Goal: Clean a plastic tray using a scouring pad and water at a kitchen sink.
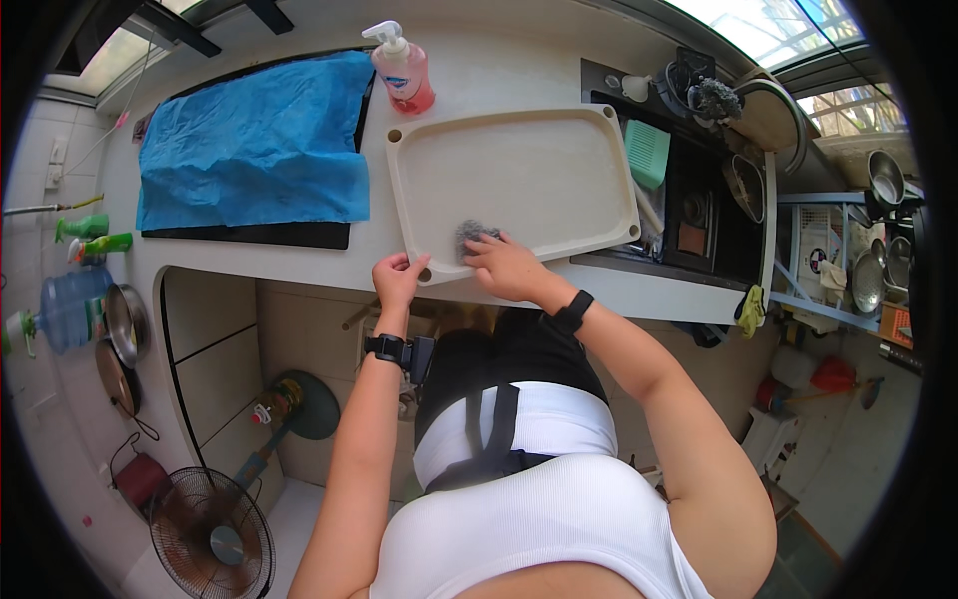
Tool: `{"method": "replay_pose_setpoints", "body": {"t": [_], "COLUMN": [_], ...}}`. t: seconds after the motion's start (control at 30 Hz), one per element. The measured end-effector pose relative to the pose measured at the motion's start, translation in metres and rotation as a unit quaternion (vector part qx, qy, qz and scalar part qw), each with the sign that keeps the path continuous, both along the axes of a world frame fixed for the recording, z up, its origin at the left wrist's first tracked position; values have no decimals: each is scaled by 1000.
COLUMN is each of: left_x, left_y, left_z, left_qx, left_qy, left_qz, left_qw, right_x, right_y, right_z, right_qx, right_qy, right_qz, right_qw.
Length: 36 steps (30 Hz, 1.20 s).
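A cream plastic tray (516,176) with raised edges and round corner holes lies on the white countertop, its right end reaching over the sink's side. My left hand (397,281) grips the tray's near left corner between thumb and fingers. Under the fingers of my right hand (513,266), a grey steel wool scrubber (470,233) is pressed on the tray's inner surface close to its near edge. The hand partly hides the scrubber, which looks slightly blurred. Behind the tray's far left corner stands a pink pump bottle of soap (404,78).
To the left, a blue cloth (254,146) covers most of a black cooktop (299,236). A dark sink (737,258) on the right has a mint-green plastic basket (647,153) at its edge. Another scrubber (715,99) rests behind it. A standing fan (213,535) is at lower left.
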<state>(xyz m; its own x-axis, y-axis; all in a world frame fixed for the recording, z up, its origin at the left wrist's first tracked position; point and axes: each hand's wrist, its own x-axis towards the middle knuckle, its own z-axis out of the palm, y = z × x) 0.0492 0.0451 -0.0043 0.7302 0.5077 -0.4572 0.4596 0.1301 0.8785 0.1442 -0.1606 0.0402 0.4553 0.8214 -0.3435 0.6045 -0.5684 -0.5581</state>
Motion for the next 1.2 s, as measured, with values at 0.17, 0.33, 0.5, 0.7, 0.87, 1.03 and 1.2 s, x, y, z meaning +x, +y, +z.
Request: {"method": "replay_pose_setpoints", "body": {"t": [0.17, 0.33, 0.5, 0.7, 0.87, 1.03, 1.2], "left_x": [2, 7, 3, -1, 5, 6, 6], "left_y": [1, -2, 6, 9, 5, -2, 0], "left_z": [1, 8, -5, -10, -4, 2, 0], "left_qx": [25, 9, 12, 21, 28, 34, 14], "left_qy": [32, 28, 40, 57, 62, 36, 31], "left_qz": [-15, -12, -28, -34, -36, 16, 4], "left_qw": [999, 999, 999, 998, 997, 999, 999], "right_x": [50, 77, 25, 44, 103, 77, 13], "right_y": [-80, -39, 29, -71, -146, -88, -4], "right_z": [-12, -30, -23, -13, -41, -53, -32], "right_qx": [-71, -48, 7, -81, -197, -242, -166], "right_qy": [-67, -86, -56, 12, -13, 6, -40], "right_qz": [-180, -233, -67, -146, -336, -368, -197], "right_qw": [979, 967, 996, 986, 921, 898, 965]}}
